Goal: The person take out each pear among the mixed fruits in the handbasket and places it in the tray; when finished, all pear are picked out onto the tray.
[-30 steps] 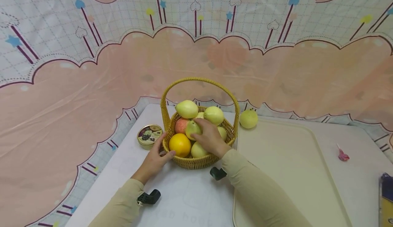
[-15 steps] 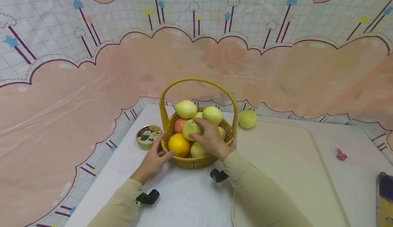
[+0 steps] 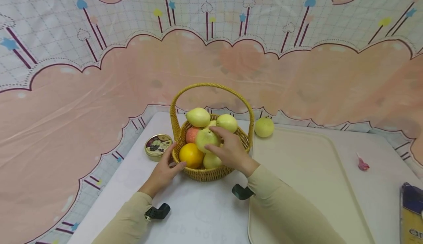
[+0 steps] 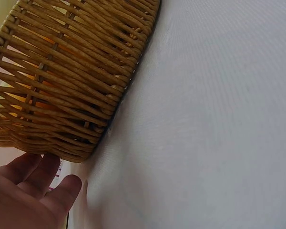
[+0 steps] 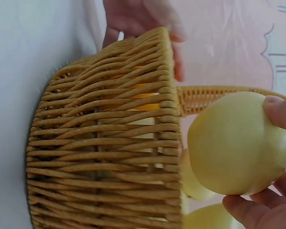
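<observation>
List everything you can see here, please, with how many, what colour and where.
Table: one, white, underneath
Backdrop: one, peach and white, behind
Wicker basket: one, golden brown, on table
Held pear-like fruit: one, yellow-green, over basket
Other pear-like fruits: at least four, yellow-green, in basket
Orange: one, orange-yellow, basket's front left
Apple-like fruit: one, red, behind orange
Loose pear-like fruit: one, yellow-green, right of basket
Round tin: one, gold and dark, left of basket
Tray: one, cream, right
Lollipop-like item: one, pink, right of tray
Packet-like item: one, blue and yellow, right edge
Wrist cameras: two, black, at wrists
Sleeves: two, beige, on forearms
Left grip: one, bare, against basket
Right grip: one, bare, holding fruit
</observation>
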### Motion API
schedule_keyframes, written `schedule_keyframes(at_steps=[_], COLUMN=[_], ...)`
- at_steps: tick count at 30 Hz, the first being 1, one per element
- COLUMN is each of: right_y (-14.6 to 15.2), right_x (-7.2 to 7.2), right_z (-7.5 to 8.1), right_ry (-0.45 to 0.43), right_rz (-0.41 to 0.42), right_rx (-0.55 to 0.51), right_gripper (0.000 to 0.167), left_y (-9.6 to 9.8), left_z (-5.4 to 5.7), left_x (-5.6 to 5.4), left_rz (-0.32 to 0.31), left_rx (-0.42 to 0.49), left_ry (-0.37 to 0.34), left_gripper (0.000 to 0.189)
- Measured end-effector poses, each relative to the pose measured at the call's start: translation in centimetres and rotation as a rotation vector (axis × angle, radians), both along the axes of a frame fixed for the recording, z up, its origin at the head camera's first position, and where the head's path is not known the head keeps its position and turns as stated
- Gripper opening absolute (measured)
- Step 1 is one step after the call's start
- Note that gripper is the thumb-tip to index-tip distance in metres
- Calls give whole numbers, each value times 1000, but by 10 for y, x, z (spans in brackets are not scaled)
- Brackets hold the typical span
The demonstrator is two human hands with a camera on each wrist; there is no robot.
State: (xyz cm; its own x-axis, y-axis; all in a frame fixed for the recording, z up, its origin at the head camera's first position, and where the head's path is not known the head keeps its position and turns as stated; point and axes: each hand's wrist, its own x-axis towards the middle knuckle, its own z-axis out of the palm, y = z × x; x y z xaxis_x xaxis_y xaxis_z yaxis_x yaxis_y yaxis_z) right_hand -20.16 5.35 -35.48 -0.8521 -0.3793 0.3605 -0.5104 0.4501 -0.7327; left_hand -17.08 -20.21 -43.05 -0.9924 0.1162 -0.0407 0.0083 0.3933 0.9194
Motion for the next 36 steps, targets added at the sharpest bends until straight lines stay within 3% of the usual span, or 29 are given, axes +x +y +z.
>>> schedule_keyframes(at_steps=[13,23,36], right_y=[34,73,125], right_x=[22,38,42], right_z=[13,11,9], right_ry=[-64,-39,-35], right_rz=[67,17,-96], right_rx=[-74,-43,-37], right_gripper=[57,58,56], left_y=[-1,-2,-2], left_z=[-3,-1,-1], left_x=[-1,-1,-2], left_rz=[-6,-9,-8], left_rx=[8,-4,5], left_ry=[13,22,17], left_gripper=[85,85,85])
